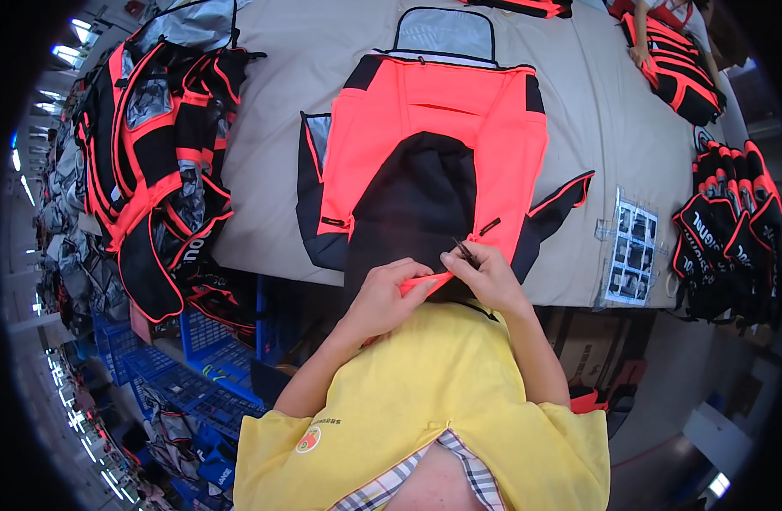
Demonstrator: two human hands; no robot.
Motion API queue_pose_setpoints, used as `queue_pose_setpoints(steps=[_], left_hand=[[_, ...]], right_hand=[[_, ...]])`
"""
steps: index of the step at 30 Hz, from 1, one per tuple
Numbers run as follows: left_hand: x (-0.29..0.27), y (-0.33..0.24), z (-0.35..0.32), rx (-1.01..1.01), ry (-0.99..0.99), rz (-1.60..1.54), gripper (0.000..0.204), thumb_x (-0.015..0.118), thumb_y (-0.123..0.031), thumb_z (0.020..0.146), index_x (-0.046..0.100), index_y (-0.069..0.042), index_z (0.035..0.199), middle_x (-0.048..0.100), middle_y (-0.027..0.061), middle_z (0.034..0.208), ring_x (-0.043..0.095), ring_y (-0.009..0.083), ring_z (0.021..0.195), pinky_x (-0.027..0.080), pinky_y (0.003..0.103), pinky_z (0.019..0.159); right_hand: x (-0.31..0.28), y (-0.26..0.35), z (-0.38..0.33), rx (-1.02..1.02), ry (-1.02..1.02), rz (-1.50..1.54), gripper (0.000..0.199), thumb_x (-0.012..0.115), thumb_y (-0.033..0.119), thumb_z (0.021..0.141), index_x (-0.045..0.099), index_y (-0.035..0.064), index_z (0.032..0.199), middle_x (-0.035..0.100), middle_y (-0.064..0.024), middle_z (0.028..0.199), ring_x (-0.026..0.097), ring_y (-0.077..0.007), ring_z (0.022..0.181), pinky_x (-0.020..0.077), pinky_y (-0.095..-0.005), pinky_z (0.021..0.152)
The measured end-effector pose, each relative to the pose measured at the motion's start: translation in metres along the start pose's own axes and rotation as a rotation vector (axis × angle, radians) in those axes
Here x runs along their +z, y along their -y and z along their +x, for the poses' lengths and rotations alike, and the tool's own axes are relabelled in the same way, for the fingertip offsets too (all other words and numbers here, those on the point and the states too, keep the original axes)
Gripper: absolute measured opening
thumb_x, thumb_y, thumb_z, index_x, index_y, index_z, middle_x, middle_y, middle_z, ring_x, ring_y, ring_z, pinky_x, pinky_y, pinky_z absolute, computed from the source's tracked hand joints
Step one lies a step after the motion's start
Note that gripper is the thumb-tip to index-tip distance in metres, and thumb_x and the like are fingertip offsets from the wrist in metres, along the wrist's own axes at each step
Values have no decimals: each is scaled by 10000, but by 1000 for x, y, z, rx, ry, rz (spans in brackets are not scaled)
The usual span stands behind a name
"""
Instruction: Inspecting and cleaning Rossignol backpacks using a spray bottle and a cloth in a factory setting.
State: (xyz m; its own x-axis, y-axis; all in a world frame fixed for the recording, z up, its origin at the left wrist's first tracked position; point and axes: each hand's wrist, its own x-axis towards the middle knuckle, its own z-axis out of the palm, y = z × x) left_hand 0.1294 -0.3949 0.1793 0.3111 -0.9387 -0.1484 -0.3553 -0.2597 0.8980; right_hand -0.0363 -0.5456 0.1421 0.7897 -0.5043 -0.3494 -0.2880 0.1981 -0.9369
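Two hands: both at the near edge of the surface [578,102], close together, working on one garment
garment: neon-orange and black vest piece [433,145], laid flat on the surface, grey mesh panel at its far end, black middle panel running toward the person
near hem: hangs over the near edge, right at the hands; the rest of the garment stretches away from them
left hand [389,294]: fingers closed, pinching the orange hem edge from the left
right hand [486,272]: closed on a small dark tool [464,250], looks like snips or tweezers, tip touching the hem; exact kind cannot tell
gap between hands: small, hem strip spans it
left stack: pile of same orange-black pieces [157,162] on the far-left part of the surface, spilling over the edge
right stack: black pieces with orange trim [731,230], stood in a row at the right edge
photo sheet [631,247]: clear sleeve with small pictures, near right of the garment, flat on the surface
crates: blue plastic crates [208,341] on the floor, near left, under the surface; contents hard to make out
other person: far right, a hand [639,55] on another orange-black piece [680,72]
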Motion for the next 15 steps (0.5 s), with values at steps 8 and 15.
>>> queue_pose_setpoints(steps=[8, 15], left_hand=[[-6, 24, 11, -142, 62, -481, 183, 729, -118, 1000, 723, 59, 1043, 668, -8, 854, 580, 42, 808, 488, 240, 723], [-7, 17, 17, -227, 135, -518, 124, 705, -64, 1004, 724, 53, 1041, 673, -13, 917, 577, 42, 863, 488, 231, 761]], right_hand=[[5, 20, -14, -229, -179, 9, 144, 786, 111, 957, 738, 21, 1060, 543, 33, 830, 494, -51, 719, 399, -241, 636], [14, 14, -4, -508, -224, -314, 186, 814, -5, 884, 766, 32, 1060, 567, -24, 898, 547, -101, 730, 452, -261, 641]])
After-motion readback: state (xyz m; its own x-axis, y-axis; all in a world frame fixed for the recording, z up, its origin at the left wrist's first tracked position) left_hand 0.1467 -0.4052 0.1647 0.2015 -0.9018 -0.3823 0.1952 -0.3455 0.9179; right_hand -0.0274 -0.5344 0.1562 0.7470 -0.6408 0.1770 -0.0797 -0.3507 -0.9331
